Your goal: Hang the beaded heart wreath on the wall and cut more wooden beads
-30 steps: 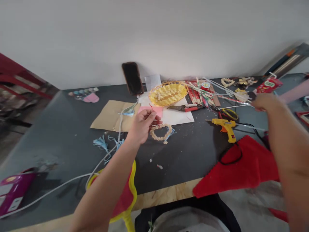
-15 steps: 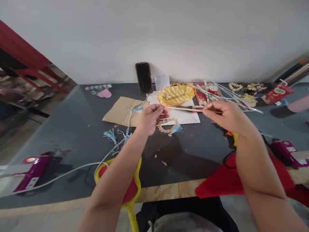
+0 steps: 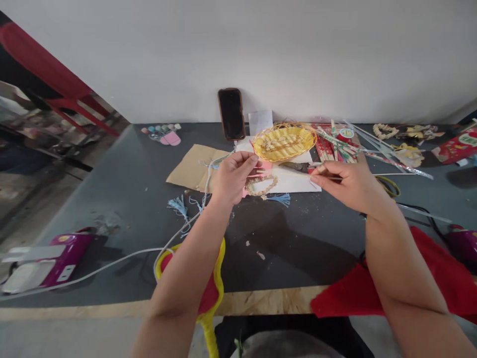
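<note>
My left hand (image 3: 234, 176) is closed in a pinch, with a thin pale stick (image 3: 264, 172) showing beside its fingertips. To the right, my right hand (image 3: 345, 184) pinches a pale stick between thumb and fingers. Whether both hands hold one continuous stick I cannot tell. Below and between them lies a beaded bracelet (image 3: 262, 186) with a blue tassel (image 3: 280, 199), partly on white paper (image 3: 296, 185). Dark-jawed pliers (image 3: 294, 166) rest on that paper, near my right fingers. Just behind is a yellow woven basket (image 3: 285, 142) with small pale beads in it.
A phone (image 3: 231, 114) leans on the wall. Brown paper (image 3: 188, 170) and blue tassels (image 3: 179, 206) lie left, near a white cable (image 3: 126, 257) and purple glue-gun-like device (image 3: 70, 256). Wrapped sticks (image 3: 335, 144) are at right. Red cloth (image 3: 346, 293) hangs over the front edge.
The view has shifted slightly left, so the table items appear further right. My hands stay raised and pinched; the stick that spanned between them shows less clearly now.
</note>
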The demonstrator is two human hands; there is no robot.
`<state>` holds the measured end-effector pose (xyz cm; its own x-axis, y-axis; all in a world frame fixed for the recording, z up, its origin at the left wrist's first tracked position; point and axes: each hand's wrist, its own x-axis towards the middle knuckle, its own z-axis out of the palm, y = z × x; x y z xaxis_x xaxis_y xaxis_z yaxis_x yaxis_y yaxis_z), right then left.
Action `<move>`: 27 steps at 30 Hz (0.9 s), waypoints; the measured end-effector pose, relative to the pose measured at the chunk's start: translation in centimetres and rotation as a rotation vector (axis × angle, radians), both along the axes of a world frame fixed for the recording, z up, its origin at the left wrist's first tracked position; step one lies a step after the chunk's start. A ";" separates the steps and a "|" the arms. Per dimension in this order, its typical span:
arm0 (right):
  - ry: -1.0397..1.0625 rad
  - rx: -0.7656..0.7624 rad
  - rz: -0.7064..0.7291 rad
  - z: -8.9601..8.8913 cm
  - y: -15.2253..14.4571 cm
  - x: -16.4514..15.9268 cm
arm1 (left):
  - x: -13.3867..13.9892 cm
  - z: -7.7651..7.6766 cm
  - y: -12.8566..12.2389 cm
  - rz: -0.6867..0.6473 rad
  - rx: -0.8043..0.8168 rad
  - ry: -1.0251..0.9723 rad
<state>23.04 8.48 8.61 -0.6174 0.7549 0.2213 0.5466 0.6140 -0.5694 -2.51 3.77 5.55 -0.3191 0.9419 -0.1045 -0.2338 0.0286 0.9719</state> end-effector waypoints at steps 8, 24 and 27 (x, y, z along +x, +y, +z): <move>-0.097 0.115 -0.069 0.3 -0.7 -0.8 | 0.1 -0.1 0.0 0.009 0.003 -0.032; -0.085 0.163 -0.089 0.3 -0.9 -0.8 | 0.1 -0.6 0.1 0.035 -0.012 -0.030; -0.096 0.185 -0.093 0.1 -0.9 -0.9 | 0.3 -0.5 0.1 0.026 -0.005 -0.036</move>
